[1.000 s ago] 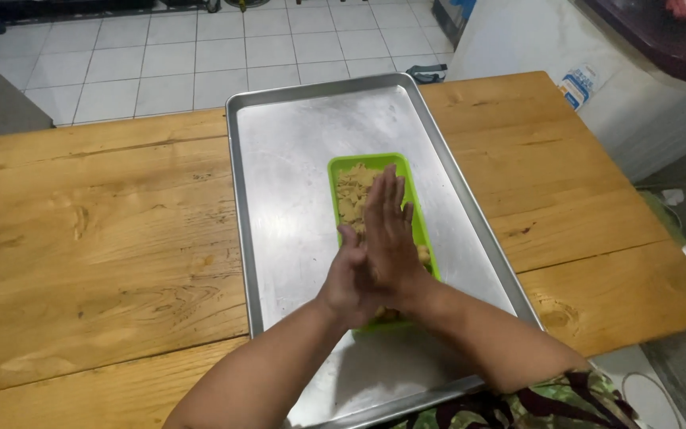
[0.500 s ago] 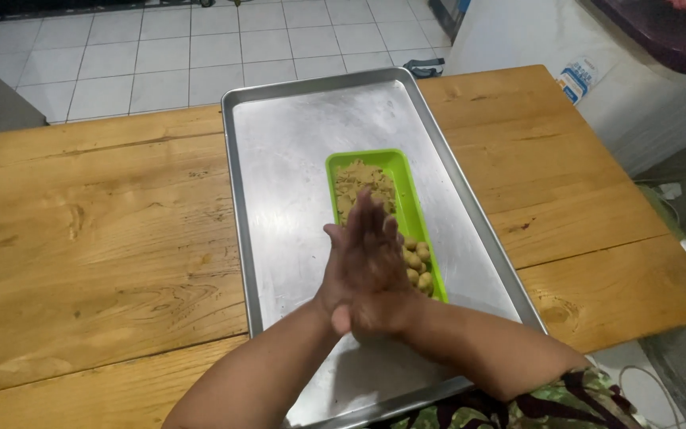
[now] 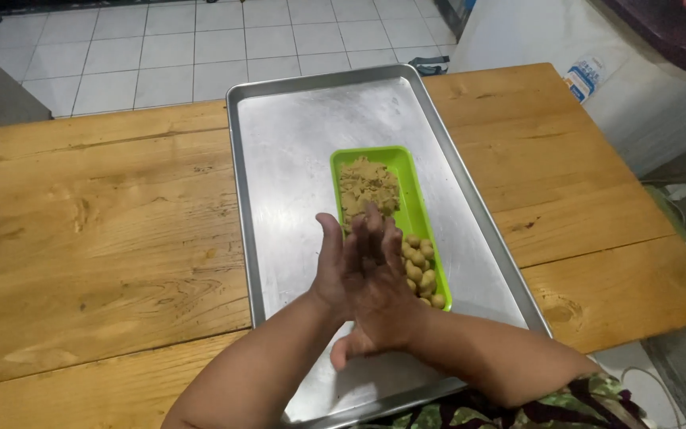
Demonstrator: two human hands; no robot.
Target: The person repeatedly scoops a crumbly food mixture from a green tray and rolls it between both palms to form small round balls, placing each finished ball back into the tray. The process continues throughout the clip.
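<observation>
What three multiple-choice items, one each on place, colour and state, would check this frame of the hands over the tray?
1. Where does the small tray sit?
A. inside the big metal tray
B. straight on the wooden table
C. on the tiled floor

2. What colour is the small tray?
A. red
B. green
C. white

3. How are the hands?
A. far apart on the table
B. pressed palm to palm
C. each gripping a tray rim

Key: 1 A, metal shows all round it. 2 B, bright green rim around the tan dough and small balls. 3 B, the left hand lies flat against the right hand, above the near end.
</observation>
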